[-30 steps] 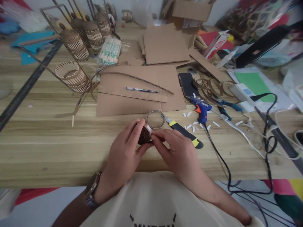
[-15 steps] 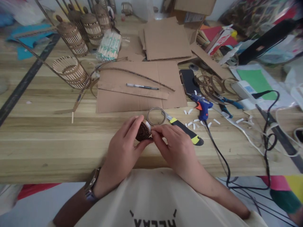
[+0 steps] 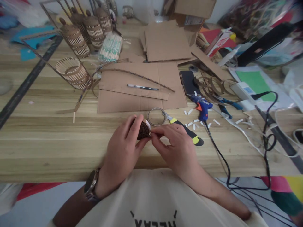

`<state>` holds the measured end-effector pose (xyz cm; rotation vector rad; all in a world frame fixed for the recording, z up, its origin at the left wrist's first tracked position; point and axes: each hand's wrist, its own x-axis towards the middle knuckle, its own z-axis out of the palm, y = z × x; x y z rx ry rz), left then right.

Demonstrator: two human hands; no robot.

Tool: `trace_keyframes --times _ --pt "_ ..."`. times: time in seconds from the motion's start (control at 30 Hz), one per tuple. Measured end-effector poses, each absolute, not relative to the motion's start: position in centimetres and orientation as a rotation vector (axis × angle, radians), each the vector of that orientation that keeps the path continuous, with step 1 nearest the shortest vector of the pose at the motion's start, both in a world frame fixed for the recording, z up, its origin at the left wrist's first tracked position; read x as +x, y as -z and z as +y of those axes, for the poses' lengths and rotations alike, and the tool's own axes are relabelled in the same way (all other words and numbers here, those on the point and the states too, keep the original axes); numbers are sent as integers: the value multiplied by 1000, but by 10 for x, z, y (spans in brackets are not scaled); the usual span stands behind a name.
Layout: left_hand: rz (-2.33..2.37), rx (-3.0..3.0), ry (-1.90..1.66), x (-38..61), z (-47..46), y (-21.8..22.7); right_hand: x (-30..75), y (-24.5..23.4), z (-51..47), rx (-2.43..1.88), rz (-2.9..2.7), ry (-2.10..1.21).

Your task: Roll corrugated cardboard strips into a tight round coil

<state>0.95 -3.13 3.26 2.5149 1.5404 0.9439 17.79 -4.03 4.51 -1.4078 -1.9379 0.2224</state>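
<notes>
Between my hands is a small dark brown coiled roll (image 3: 143, 130) with a whitish strip along its upper right side. My left hand (image 3: 123, 151) wraps round it from the left, thumb below and fingers above. My right hand (image 3: 174, 143) pinches at the roll's right edge; whatever lies between its fingertips is too small to make out. Just beyond the hands a ring (image 3: 157, 116) lies on the table, beside a black and yellow utility knife (image 3: 187, 130) partly behind my right hand. A blue glue gun (image 3: 202, 108) rests farther right among small white scraps.
A cardboard sheet (image 3: 139, 104) bearing a pen (image 3: 143, 87) and a corrugated strip lies ahead. Stick-built lantern shapes (image 3: 74, 41) and an open stick basket (image 3: 73, 72) stand at the left. Blue-handled pliers (image 3: 232, 103) and cardboard rings (image 3: 216, 85) lie right; the glue gun's black cord (image 3: 219, 152) trails over the edge.
My left hand and the roll have turned slightly, showing more of the roll's dark coiled face. My right fingertips stay at its right edge. The view has shifted slightly.
</notes>
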Motion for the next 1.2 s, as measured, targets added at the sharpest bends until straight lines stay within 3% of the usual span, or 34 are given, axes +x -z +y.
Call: trace_keyframes --times 0.6,0.8,1.2 --pt "1452 2556 -943 10 -32 -33 185 -49 -34 -1458 -2035 -82" --pt "1394 2538 -918 8 -31 -31 224 -53 -24 -1658 -1845 -21" --pt "1336 2417 -942 7 -30 -25 329 4 -14 -2108 -1265 -303"
